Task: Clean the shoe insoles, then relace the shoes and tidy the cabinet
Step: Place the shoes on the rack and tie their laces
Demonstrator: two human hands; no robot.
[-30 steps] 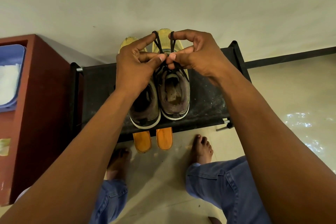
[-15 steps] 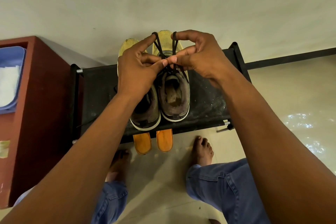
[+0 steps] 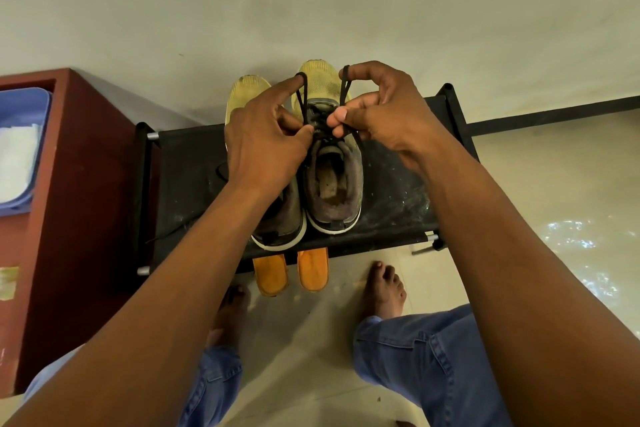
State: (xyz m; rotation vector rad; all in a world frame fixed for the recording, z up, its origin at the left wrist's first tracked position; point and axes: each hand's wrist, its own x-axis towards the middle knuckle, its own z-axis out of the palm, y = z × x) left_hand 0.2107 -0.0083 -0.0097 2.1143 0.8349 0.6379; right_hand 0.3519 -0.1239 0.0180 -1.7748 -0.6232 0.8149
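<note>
Pale wall and shiny floor sit behind a low black shoe rack [image 3: 398,198], and every place below is told from that rack. On top of the rack stand two shoes side by side, toes pointing at the wall and heels toward the person. The right shoe [image 3: 334,184] is the one being tied. Its long side runs from the person straight to the wall, so the lace [image 3: 341,90] ends come up right between the two hands. The left hand [image 3: 266,149] pinches one loop of lace and holds it up with a finger. The right hand [image 3: 377,114] pinches the other loop the same way. The loops stand side by side, not yet crossed. Both hands are about equally near the knot, just above the middle of the shoe. The left shoe [image 3: 280,218] is partly hidden under the left hand. Two orange insoles [image 3: 291,274] poke out from under the front edge of the rack. A red-brown cabinet [image 3: 86,218] stands to the left of the rack.
</note>
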